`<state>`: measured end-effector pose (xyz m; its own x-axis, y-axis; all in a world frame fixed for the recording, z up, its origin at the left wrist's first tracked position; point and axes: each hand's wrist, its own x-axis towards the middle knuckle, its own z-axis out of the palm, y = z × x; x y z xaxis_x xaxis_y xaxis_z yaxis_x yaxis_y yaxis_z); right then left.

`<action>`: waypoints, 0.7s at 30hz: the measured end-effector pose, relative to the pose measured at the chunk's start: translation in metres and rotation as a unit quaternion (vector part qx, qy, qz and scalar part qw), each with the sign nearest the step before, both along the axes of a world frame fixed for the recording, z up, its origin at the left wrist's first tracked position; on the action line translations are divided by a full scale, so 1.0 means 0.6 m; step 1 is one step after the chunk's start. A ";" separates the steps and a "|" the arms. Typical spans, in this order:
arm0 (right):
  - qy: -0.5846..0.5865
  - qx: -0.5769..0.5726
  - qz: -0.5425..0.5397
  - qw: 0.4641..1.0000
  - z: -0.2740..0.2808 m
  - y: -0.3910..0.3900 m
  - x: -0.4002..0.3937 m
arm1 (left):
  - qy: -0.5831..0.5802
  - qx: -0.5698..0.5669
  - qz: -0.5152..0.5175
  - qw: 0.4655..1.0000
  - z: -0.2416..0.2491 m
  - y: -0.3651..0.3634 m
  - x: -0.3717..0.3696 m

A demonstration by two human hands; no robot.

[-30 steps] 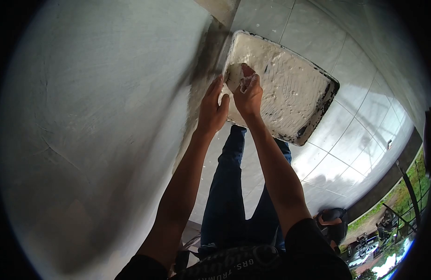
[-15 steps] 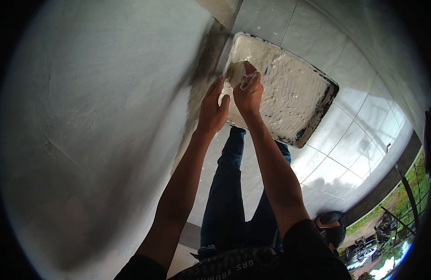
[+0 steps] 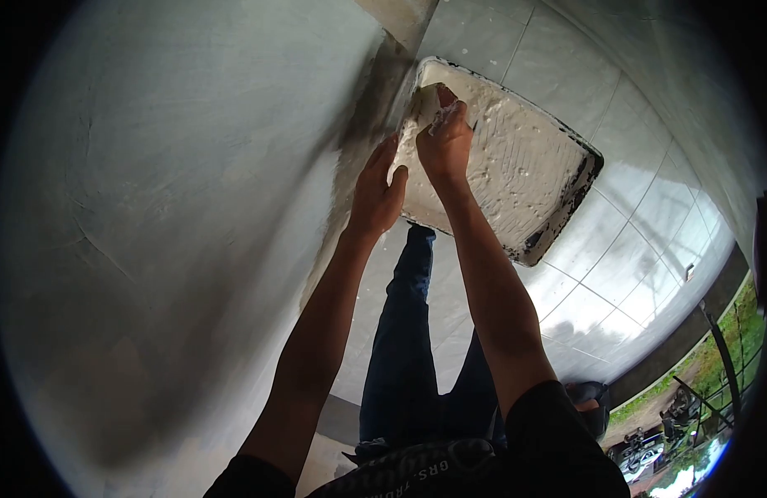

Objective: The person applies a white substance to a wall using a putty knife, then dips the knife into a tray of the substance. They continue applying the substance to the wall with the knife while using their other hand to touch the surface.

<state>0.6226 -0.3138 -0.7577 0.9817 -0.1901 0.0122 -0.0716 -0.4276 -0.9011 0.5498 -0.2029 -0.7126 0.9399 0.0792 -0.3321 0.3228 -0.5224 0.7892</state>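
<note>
A black-rimmed square tray (image 3: 598, 158) holds a layer of wet, off-white paste (image 3: 516, 158) with ridges and lumps. My right hand (image 3: 446, 143) is closed on a scraper (image 3: 446, 95) with a reddish, paste-smeared handle part; its pale blade touches the paste near the tray's upper left edge. Beside the tray's left edge is my left hand (image 3: 377, 189), its thumb apart from the fingers, with nothing seen in it. The fingertips of the left hand lie against the rim, and its palm is hidden.
A grey plastered wall (image 3: 168, 191) fills the left side. Pale floor tiles (image 3: 599, 249) lie around the tray, and my legs (image 3: 404, 332) are below it. At the lower right are a dark object (image 3: 595, 407), grass (image 3: 715, 357) and parked motorbikes (image 3: 640, 452).
My right hand has moved up and slightly right with the scraper, toward the tray's upper left corner. My left hand has barely moved.
</note>
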 end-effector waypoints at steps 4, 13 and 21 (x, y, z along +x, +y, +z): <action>0.028 0.035 0.003 0.999 -0.006 0.016 -0.016 | -0.008 -0.009 0.018 1.000 0.004 -0.004 0.004; 0.133 0.115 -0.023 0.984 -0.010 -0.014 -0.087 | -0.001 -0.017 0.028 0.999 0.005 0.001 -0.001; 0.140 0.101 -0.070 0.983 -0.021 -0.024 -0.090 | 0.041 -0.016 0.025 0.999 0.016 0.000 0.003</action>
<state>0.5688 -0.3280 -0.7700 0.9055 -0.2939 -0.3061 -0.3737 -0.2107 -0.9033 0.5517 -0.2029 -0.7029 0.9045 0.1137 -0.4111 0.4123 -0.4795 0.7746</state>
